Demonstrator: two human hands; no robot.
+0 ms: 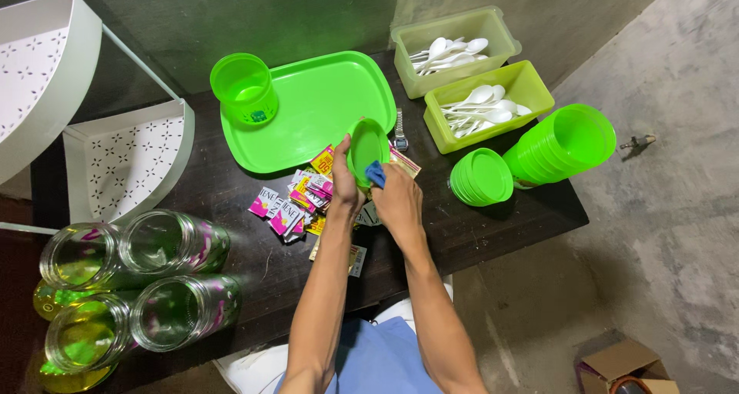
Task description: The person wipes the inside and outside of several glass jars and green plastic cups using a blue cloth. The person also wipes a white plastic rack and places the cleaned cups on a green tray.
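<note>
- Over the middle of the dark table, the left hand grips a small green lid by its edge, fingers curled round it, forearm rising straight from six o'clock.
- Just beside it, at three o'clock, the right hand pinches a blue cloth against the lid's lower rim, wrist bent inward.
- Beneath both hands lie scattered sachets, pink and yellow.
- At eleven o'clock sits a green tray with a green cup at its left edge.
- At two o'clock stand two tubs of white spoons; at three o'clock, stacked green lids and stacked green cups.
- At eight o'clock lie glass jars.
</note>
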